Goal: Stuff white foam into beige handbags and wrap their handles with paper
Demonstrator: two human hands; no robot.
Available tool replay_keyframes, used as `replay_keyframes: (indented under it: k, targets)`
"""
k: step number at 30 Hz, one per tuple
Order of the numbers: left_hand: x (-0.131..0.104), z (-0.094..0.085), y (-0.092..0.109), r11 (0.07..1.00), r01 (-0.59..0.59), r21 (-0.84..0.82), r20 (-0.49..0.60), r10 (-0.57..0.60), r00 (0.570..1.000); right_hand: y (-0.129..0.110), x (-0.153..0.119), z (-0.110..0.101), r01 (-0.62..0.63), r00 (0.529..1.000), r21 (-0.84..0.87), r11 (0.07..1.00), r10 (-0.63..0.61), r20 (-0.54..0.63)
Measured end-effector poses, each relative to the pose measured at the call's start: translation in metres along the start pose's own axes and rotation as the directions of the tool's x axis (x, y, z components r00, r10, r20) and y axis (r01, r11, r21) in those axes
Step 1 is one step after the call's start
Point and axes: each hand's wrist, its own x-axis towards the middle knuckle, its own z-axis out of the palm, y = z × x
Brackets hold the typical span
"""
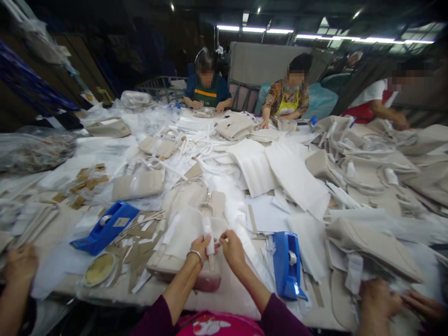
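Note:
A beige bag [175,198] lies in front of me, partly covered by white foam sheet [184,231]. Down its middle runs a strap with white wrapping [207,226] around it. My left hand [200,246], with a bracelet at the wrist, is closed on the wrapped strap. Just right of it, my right hand [231,245] has its fingers pinched together; whatever is between them is too small to make out.
Blue tape dispensers stand left [108,226] and right [287,266] of the bag. A tape roll [100,269], cardboard strips, foam sheets [297,175] and more beige bags [374,242] surround them. Other people's hands work at both near corners; three people are across the table.

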Motion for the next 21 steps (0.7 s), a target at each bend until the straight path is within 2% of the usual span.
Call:
replay_keyframes:
  k: [3, 6, 10, 14, 16, 18, 20, 21]
  targets:
    - [-0.008, 0.004, 0.007, 0.997, 0.05, -0.051, -0.013, -0.051, 0.999, 0.032, 0.033, -0.039, -0.107, 0.975, -0.218, 0.97, 0.06, -0.212]
    - [-0.014, 0.007, 0.01, 0.998, 0.037, -0.045, -0.053, -0.039, 0.998, 0.06, 0.066, -0.062, -0.237, 0.942, -0.281, 0.93, 0.149, -0.301]
    - [-0.016, 0.009, 0.008, 1.0, -0.014, -0.021, -0.09, 0.012, 0.996, 0.078, 0.086, -0.06, -0.289, 0.931, -0.336, 0.897, 0.181, -0.316]
    - [-0.019, 0.007, 0.003, 0.996, -0.09, -0.01, -0.048, 0.089, 0.995, 0.076, 0.085, -0.057, -0.303, 0.933, -0.327, 0.895, 0.209, -0.294]
    - [-0.02, 0.005, 0.001, 0.995, -0.101, -0.013, -0.033, 0.101, 0.994, 0.072, 0.083, -0.062, -0.27, 0.946, -0.301, 0.915, 0.193, -0.26]
    - [-0.02, 0.004, 0.0, 0.994, -0.106, -0.027, -0.019, 0.105, 0.994, 0.068, 0.08, -0.067, -0.148, 0.981, -0.182, 0.972, 0.122, -0.148]
    - [-0.02, 0.003, -0.002, 0.993, -0.108, -0.041, -0.009, 0.108, 0.994, 0.065, 0.075, -0.07, -0.105, 0.991, 0.049, 0.993, 0.101, 0.087]
    - [-0.02, 0.003, -0.003, 0.994, -0.104, -0.043, -0.012, 0.104, 0.995, 0.063, 0.071, -0.069, -0.15, 0.968, 0.154, 0.977, 0.113, 0.224]
